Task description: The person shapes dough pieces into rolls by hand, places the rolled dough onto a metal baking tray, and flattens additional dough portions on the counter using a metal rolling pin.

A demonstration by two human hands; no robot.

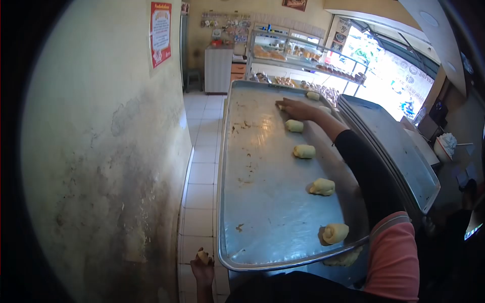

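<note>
My left hand point(203, 272) is low at the left of the tray, its fingers closed around a small rolled piece of dough point(203, 256). My right hand point(294, 108) reaches across to the far part of the large metal baking tray point(262, 202). Its fingers are lowered over another dough roll, mostly hidden, with only a pale bit showing at the fingertips. A line of pale rolls runs toward me along the tray: one roll point(294, 125) just below that hand, then others point(304, 151), point(322, 187) and the nearest roll point(336, 234). Another roll point(312, 95) sits at the far edge.
Stacked empty trays point(394, 141) lean close along the right side. More dough point(343, 257) shows below the tray's near rim. A stained wall point(111, 151) rises at left beside a tiled floor point(199, 192). Farther back stands a glass bakery case point(288, 48); a white-filled bowl point(445, 146) is at right.
</note>
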